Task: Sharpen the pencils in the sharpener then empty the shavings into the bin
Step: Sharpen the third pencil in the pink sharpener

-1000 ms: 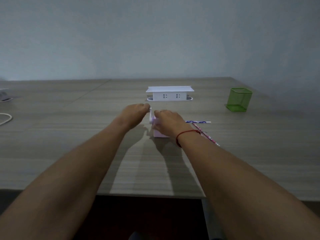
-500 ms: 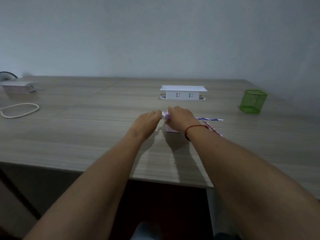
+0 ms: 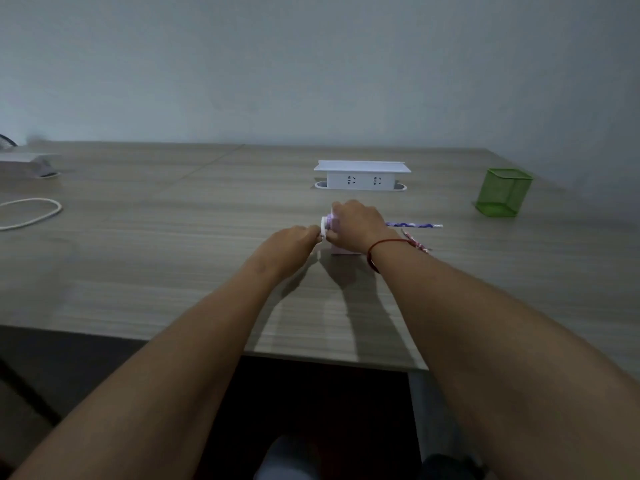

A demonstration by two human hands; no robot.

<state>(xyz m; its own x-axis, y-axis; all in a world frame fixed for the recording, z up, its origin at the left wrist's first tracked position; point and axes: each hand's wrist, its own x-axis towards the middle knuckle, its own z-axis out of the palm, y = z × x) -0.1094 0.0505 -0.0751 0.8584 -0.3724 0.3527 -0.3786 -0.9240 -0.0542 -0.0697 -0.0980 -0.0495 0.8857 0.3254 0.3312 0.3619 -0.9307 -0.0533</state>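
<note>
A small pink pencil sharpener [image 3: 341, 250] stands on the wooden table [image 3: 173, 265], mostly hidden under my right hand [image 3: 355, 223], which grips it from above. My left hand [image 3: 294, 242] pinches the white crank [image 3: 324, 227] on the sharpener's left side. A blue patterned pencil [image 3: 414, 225] sticks out of the sharpener's right side. A red patterned pencil [image 3: 417, 242] lies on the table just past my right wrist. A green mesh bin [image 3: 504, 192] stands at the far right.
A white socket box [image 3: 362, 174] rises from the table behind the sharpener. A white cable loop [image 3: 31, 213] lies at the far left, with a grey device [image 3: 27, 164] behind it. The table's front edge runs across below my forearms.
The view has swung left, bringing the cable and grey device into sight. My left hand has dropped from the top of the crank to its lower side; my right hand stays on the sharpener.
</note>
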